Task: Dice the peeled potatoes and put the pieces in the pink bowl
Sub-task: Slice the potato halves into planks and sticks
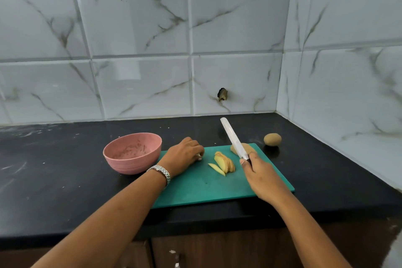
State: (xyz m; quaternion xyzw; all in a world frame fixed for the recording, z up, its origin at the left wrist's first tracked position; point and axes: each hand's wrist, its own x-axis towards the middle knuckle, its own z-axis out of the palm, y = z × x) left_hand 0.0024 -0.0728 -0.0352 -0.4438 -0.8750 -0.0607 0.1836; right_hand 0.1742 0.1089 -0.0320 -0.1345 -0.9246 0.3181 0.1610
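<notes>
Potato slices (224,163): fanned stack at the middle of the cutting board (206,189), which lies at the surface's front edge.
Other potatoes: cut piece (247,148) at the board's far right corner, behind the blade; whole potato (272,139) on the surface just beyond that corner.
Pink bowl (132,152): on the surface at the board's left edge; no dice inside yet.
Right hand (261,176): clamped round the knife (233,139) handle, blade raised.
Left hand (185,154): fingers curled, at the board's far left corner; cannot tell whether it holds anything.
Handling (judged): slices firm, wet, probably slippery; the stack may slide. Pin from above, fingertips tucked back.
Writing: none legible; wristwatch (162,172) brand unreadable.
</notes>
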